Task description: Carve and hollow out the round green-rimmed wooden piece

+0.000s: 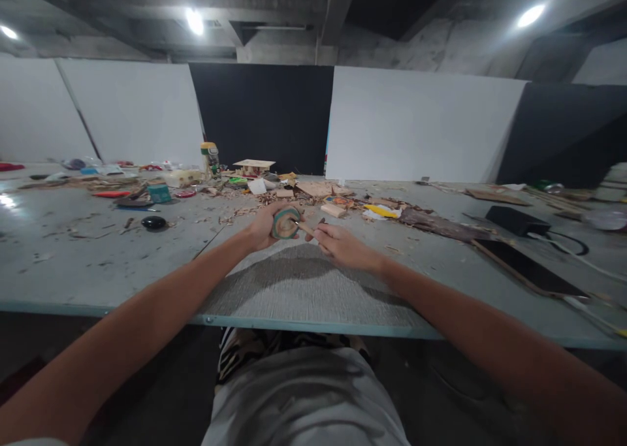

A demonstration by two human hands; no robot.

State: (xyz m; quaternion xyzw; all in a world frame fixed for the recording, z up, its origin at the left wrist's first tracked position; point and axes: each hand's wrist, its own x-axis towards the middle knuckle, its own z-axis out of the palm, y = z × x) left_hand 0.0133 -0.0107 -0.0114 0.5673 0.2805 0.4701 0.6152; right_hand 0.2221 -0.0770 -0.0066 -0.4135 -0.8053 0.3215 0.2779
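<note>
Over at the near edge of a long grey table [98,273], someone's bent over a bit of handwork, and honestly it's pretty neat to watch. Their left hand [263,229] is wrapped round the side of a round piece [285,224] with a green rim and a pale, wood-coloured middle, tilted so its face shows. It's held up above a grey grained panel [294,283], which has the arms' shadows on it. Their right hand [336,242] is closed on a slim tool [304,228] with a wood-coloured handle, and the metal tip is right at the face of the piece. Can't tell from here how deep it goes, if at all. Hands are close together, not touching as far as I can see.

Just past them it's a proper mess: shavings [247,206] all over, a small pale block [333,209], something yellow [381,211], and a long rough brown strip [435,224] running off to the right. Further that way lie a dark phone [531,266] and a black box [516,223], both with white cables. Off to the left there's a shiny black oval thing [153,223] and a teal container [159,193]. At the back, a yellow-topped jar [209,159] stands upright near a black partition [264,113].
</note>
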